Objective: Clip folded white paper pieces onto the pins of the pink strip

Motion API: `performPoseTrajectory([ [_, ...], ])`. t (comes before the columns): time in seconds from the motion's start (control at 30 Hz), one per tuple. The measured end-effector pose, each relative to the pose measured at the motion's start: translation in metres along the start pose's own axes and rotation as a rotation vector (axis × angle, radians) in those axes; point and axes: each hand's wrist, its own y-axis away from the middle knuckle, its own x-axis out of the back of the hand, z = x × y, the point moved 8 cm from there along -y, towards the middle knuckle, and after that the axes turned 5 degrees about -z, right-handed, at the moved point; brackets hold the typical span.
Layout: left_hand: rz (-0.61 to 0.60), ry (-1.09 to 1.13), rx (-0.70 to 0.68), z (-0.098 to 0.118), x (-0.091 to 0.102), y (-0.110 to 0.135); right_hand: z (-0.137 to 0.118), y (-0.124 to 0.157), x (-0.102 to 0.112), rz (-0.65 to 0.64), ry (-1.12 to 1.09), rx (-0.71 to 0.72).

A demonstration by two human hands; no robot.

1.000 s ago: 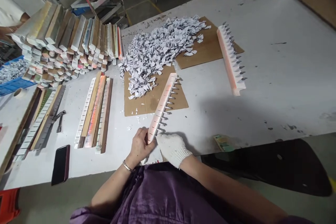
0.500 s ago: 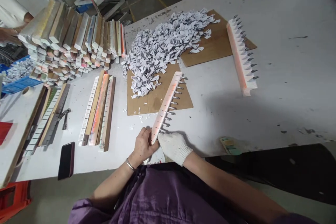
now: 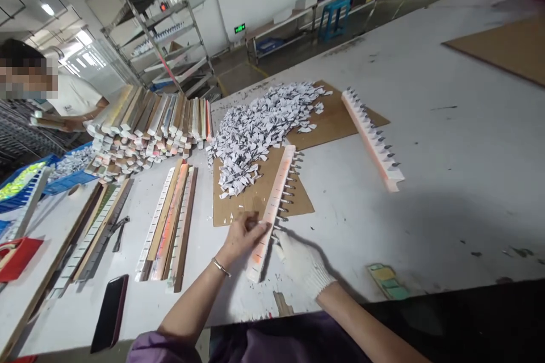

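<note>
A long white slotted strip (image 3: 275,207) with small metal pins along its right side lies across a cardboard sheet (image 3: 255,190) in front of me. My bare left hand (image 3: 243,235) grips the strip's left edge near its middle, fingers curled on it. My gloved right hand (image 3: 300,261) rests beside the strip's near end, fingertips at its pin side; I cannot make out anything in it. A heap of small white folded paper pieces (image 3: 259,127) covers the cardboard's far part.
A second pinned strip (image 3: 372,139) lies to the right on another cardboard. Several strips (image 3: 170,221) lie to the left, a stack of them (image 3: 149,122) behind. A black phone (image 3: 109,312), pliers (image 3: 119,232) and a blue bin (image 3: 63,173) sit left. Another person stands far left.
My view has lifted toward the room. My left hand has slid further up the strip, and my right hand has come slightly off its near end.
</note>
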Motion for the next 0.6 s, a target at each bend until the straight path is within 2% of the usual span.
performPoseTrajectory([
  [0.07, 0.158, -0.169, -0.008, -0.005, 0.021, -0.031, 0.003, 0.001, 0.0, 0.066, -0.028, 0.028],
  [0.13, 0.249, -0.361, -0.03, -0.007, 0.035, -0.06, 0.008, 0.0, -0.005, 0.113, -0.041, 0.025],
  [0.23, 0.223, -0.459, -0.077, -0.006, 0.041, -0.093, 0.012, -0.002, -0.012, 0.12, -0.053, 0.019],
  [0.3, 0.192, -0.455, -0.103, -0.003, 0.045, -0.101, 0.011, -0.004, -0.01, 0.109, -0.051, 0.024],
  [0.37, 0.188, -0.444, -0.124, 0.003, 0.049, -0.097, 0.009, -0.003, -0.006, 0.084, -0.038, 0.021],
  [0.43, 0.206, -0.422, -0.147, 0.01, 0.052, -0.08, 0.009, -0.001, -0.003, 0.033, -0.033, -0.005],
  [0.5, 0.218, -0.331, -0.176, 0.016, 0.049, -0.052, 0.01, 0.004, 0.0, 0.014, -0.08, -0.043],
  [0.6, 0.14, -0.021, -0.132, 0.015, 0.029, 0.001, 0.007, 0.015, 0.006, 0.104, -0.204, -0.061],
])
